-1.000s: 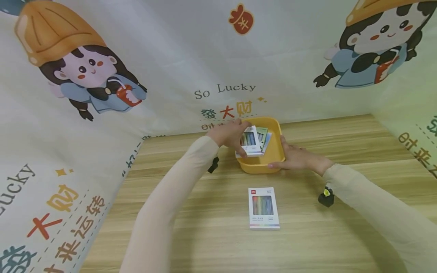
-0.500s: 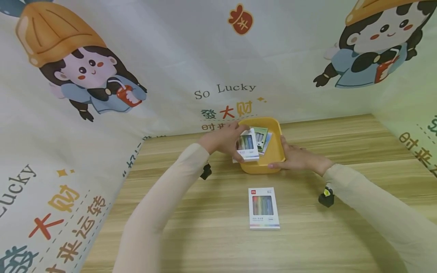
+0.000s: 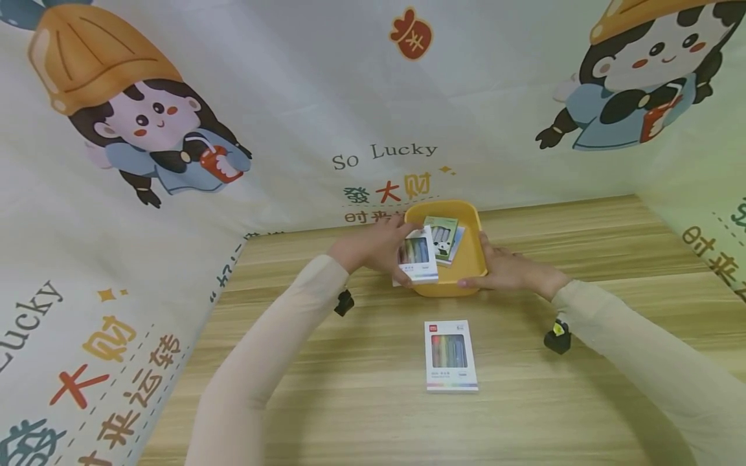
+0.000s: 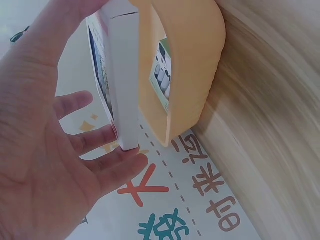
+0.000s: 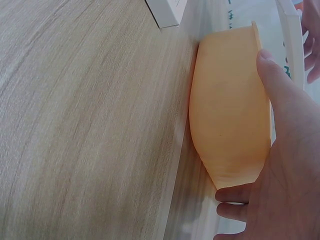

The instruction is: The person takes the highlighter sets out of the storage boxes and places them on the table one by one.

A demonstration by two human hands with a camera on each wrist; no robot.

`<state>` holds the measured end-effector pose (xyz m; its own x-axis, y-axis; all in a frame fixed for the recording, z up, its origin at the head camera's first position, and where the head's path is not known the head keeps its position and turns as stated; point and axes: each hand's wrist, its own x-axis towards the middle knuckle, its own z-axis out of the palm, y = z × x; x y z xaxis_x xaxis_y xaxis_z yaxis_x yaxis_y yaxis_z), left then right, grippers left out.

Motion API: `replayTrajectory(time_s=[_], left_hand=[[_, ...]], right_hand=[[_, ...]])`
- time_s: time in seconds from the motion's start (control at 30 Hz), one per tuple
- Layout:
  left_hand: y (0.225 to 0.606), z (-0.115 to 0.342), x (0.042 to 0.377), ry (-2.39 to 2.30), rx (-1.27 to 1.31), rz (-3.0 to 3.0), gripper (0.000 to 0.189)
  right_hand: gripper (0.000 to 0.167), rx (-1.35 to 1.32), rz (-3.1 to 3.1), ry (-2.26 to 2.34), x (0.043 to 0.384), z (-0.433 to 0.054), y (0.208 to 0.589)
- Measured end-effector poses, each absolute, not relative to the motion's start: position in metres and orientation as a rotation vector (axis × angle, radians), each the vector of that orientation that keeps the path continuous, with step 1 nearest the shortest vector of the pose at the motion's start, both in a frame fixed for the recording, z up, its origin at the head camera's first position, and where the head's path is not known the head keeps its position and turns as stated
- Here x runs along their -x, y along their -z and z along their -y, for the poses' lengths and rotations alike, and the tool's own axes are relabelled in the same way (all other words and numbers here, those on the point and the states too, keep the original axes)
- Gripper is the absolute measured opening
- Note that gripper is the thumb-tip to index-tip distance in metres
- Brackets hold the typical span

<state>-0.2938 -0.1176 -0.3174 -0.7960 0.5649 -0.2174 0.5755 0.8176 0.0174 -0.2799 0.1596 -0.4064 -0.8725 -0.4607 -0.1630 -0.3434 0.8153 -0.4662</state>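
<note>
Step looks like unloading yellow rounded plastic tub [image 3: 471, 259]: left hand [image 3: 375, 247] fingers clamped on flat white cardboard box [image 3: 417, 252], right hand [image 3: 506, 268] fingers gripping tub. Next probably needs clearing rim.

Beneath your grip a wood-grain tabletop [image 3: 361, 408], beyond it a white cloth backdrop [image 3: 303, 77] with "So Lucky" lettering [image 3: 388, 153]

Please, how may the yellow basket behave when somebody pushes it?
The yellow basket seems fairly stiff: its wall looks undented beside the right hand. It is probably light for its size, given the thin rim. The green pack inside may shift, since nothing visible fixes it.
</note>
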Motion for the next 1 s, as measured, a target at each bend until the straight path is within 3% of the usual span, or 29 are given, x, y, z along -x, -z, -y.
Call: replayTrajectory(time_s=[1.0], left_hand=[[0.332,0.137,0.260,0.006,-0.973,-2.808,0.120]], right_hand=[[0.126,0.597,-2.744,0.598,0.278,-0.158,0.405]])
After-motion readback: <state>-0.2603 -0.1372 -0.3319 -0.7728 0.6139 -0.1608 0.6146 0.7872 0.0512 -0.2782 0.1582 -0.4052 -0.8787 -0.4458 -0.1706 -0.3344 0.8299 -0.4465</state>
